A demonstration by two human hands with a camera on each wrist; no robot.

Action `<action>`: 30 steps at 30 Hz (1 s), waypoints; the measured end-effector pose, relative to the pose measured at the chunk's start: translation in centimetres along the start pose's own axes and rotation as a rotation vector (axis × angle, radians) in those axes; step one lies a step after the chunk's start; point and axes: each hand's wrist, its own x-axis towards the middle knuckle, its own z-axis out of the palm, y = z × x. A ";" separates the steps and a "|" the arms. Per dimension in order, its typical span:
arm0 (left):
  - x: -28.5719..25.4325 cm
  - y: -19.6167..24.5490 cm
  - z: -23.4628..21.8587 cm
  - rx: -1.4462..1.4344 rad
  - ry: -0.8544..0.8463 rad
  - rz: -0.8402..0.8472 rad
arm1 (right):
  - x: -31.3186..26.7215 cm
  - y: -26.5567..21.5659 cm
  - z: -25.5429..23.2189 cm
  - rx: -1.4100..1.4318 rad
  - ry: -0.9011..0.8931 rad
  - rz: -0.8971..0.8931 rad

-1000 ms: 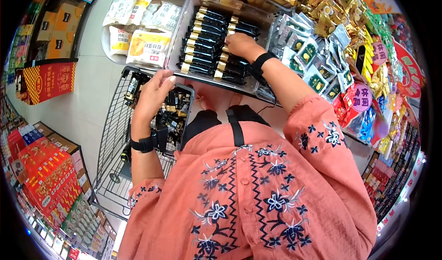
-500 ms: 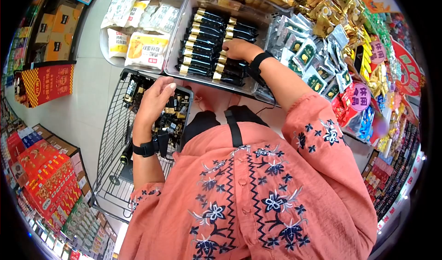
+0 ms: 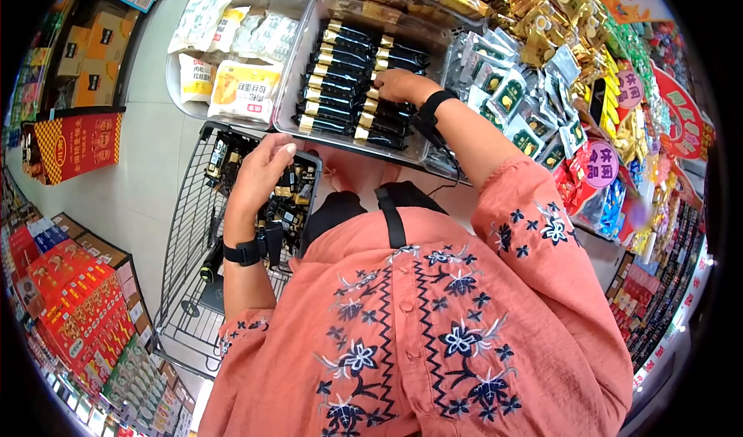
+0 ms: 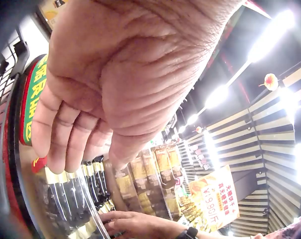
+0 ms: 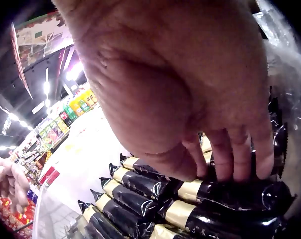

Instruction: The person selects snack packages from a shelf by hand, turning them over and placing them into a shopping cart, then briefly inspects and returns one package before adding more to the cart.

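Black snack packets (image 3: 333, 89) with gold bands lie in two columns inside a clear plastic bin (image 3: 290, 81). My right hand (image 3: 406, 87) reaches over the right column, palm down. In the right wrist view its extended fingers (image 5: 240, 157) point down among the packets, fingertips right at the far side of a black packet (image 5: 230, 194); the thumb tip is beside its gold band. My left hand (image 3: 259, 175) hangs relaxed in front of the bin, overlapping the cart (image 3: 179, 232) in the head view. Nothing shows between its loosely bent fingers (image 4: 73, 144).
More black and gold packets (image 3: 290, 209) fill one end of the cart. Left of the bin, another bin holds white and yellow bags (image 3: 244, 92). Silver and green packets (image 3: 507, 96) are heaped at the right. A red display box (image 3: 73, 147) stands across the aisle.
My right hand has shifted slightly toward me along the right column, exposing more packets beyond it. My left hand has drawn back a little from the bin's front edge.
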 end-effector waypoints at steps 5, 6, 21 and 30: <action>-0.2 -0.4 -0.4 -0.006 0.010 0.014 | 0.9 1.4 -0.1 0.010 0.267 0.085; -0.2 -0.4 -0.5 -0.004 0.011 0.007 | 0.4 1.1 -0.3 0.007 0.284 0.117; -1.7 -1.5 -0.5 0.008 0.016 -0.076 | 3.1 -0.4 -1.0 0.033 0.672 -0.204; 0.1 4.2 0.1 -0.112 0.028 0.117 | 5.3 1.0 -0.2 -0.035 0.481 -0.114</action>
